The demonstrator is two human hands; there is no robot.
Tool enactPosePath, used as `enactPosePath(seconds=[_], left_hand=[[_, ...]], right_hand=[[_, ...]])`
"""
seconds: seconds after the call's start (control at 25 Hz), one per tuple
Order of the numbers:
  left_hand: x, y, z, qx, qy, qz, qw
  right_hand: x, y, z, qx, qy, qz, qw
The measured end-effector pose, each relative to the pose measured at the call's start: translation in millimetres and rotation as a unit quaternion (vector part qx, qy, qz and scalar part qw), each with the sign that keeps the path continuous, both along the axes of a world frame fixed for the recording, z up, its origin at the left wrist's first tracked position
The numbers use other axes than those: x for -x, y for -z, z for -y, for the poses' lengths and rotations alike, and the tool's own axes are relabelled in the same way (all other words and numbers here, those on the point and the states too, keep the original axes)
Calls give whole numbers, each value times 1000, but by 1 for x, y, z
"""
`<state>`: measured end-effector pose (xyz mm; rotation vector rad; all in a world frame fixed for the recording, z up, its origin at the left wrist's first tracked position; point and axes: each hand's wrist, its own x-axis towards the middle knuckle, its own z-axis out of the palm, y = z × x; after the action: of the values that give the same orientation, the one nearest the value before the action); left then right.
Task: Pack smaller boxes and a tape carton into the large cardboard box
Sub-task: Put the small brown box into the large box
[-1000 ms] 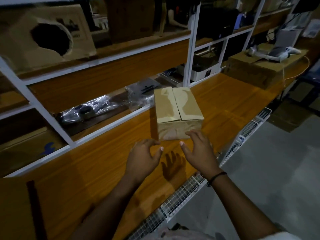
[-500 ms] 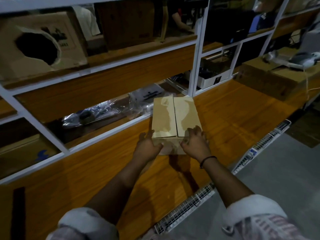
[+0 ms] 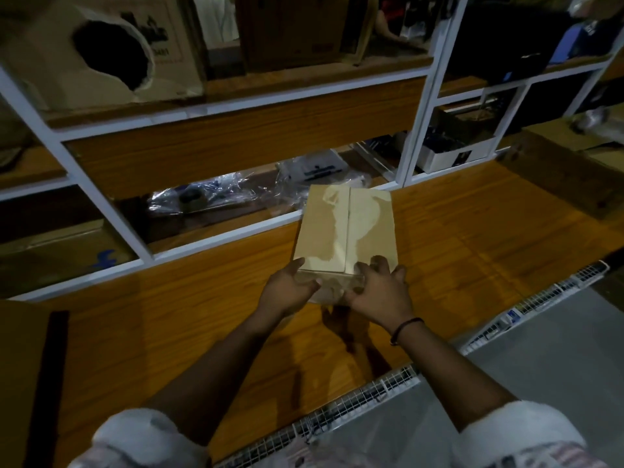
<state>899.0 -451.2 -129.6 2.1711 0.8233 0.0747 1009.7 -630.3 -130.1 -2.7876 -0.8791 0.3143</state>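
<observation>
Your hands have closed onto the small cardboard box [image 3: 344, 231] at twelve o'clock on the wooden table [image 3: 472, 251]; left hand [image 3: 290, 290] and right hand [image 3: 380, 293] each grip a near corner. Pickup step: next, lift it level toward the large box, unseen here.

**Small cardboard box [image 3: 344, 228] on the worktop**

Plain brown, closed, with top flaps joined at a centre seam under glossy clear tape. Set lengthwise on the wooden worktop [image 3: 472, 248], far end close to the white shelf frame [image 3: 216, 243]. Gripped at the near corners by left hand [image 3: 287, 292] and right hand [image 3: 378, 295].
</observation>
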Motion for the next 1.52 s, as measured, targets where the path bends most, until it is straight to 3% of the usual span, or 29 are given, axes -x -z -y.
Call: enactPosePath(seconds=[0.52,0.68,0.8,0.88,1.0,1.12,1.24,1.36,1.52], left_hand=[[192,20,-38,-18,-227,39,973],[240,30,-57,-8,-267,8,964],[260,33,-56,5,-269,-3,963],[266,34,-51,-4,-254,3,967],[275,29,-49,-12,-235,-7,972],[287,29,-49,-10,-178,-47,983],[293,28,-47,-27,-121,-114,986],[299,27,-53,-68,-82,-146,984],[310,34,-78,-76,-63,-147,984]], right_hand=[[144,5,-66,-12,-234,29,972],[191,4,-88,-54,-283,-40,957],[229,7,-100,-141,-339,-215,905],[241,8,-113,-165,-382,-236,878],[228,10,-139,-211,-327,-178,904],[187,12,-161,-180,-252,-20,951],[140,16,-176,-79,-184,-26,979],[115,20,-179,12,-203,-30,979],[132,15,-164,26,-203,23,978]])
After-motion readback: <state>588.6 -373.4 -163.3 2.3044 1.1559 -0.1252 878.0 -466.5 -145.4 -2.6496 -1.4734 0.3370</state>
